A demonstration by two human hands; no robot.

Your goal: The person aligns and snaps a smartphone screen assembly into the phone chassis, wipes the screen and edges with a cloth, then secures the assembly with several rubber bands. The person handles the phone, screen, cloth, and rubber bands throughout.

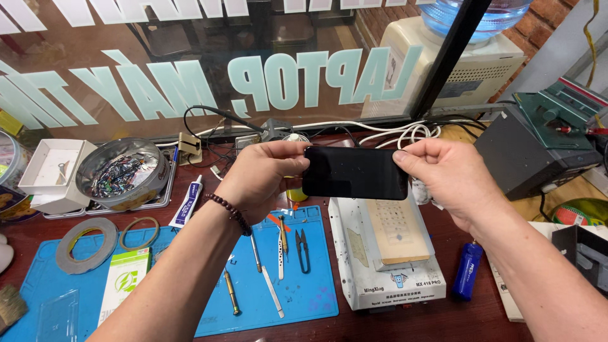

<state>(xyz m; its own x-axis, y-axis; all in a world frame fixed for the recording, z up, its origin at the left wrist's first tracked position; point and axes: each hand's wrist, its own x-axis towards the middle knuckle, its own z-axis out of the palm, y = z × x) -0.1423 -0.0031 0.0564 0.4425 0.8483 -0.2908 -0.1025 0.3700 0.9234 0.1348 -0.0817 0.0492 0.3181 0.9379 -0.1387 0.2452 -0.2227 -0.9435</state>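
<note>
I see a dark red workbench (405, 323) set against a shop window, and I place everything from the black phone (354, 173) held up flat over its middle. Far left of the phone stands a round tin (121, 172) full of small parts, with a white box (54, 168) beside it. Below and left of the phone lies a blue mat (297, 294), carrying a tape roll (85, 246), a green-and-white carton (125, 280) and a row of tweezers and small tools (280, 256). My left hand (259, 177), a bead bracelet at its wrist, pinches the phone's left end between thumb and fingers. Straight under the phone sits a white heating plate machine (389, 253). My right hand (446, 177) grips the phone's right end the same way. Lower right of the phone lies a small blue bottle (467, 271), and further right a grey box unit (529, 155).
</note>
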